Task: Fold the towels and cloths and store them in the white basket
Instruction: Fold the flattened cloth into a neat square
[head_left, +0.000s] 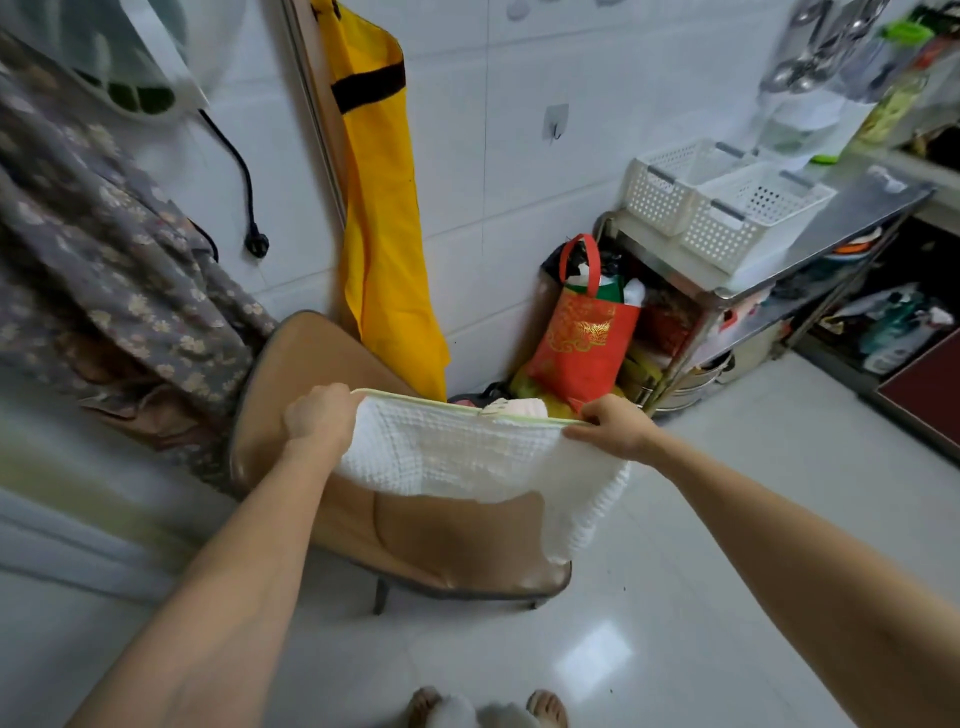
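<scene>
A white waffle-weave towel (467, 457) with a pale green hem hangs stretched between my hands above a brown chair (415, 540). My left hand (319, 415) grips its upper left corner. My right hand (613, 423) pinches the upper right corner. The towel's right side droops lower than the rest, down past the seat edge. Two white perforated baskets (722, 208) stand side by side on a steel shelf unit at the upper right; nothing shows inside them.
A steel shelf unit (810, 239) holds pots and bottles below. A red bag (582, 338) sits on the floor by the wall, a yellow cloth (384, 218) hangs behind the chair, and patterned grey fabric (104, 260) hangs at the left. My feet (488, 709) stand on the glossy tiled floor.
</scene>
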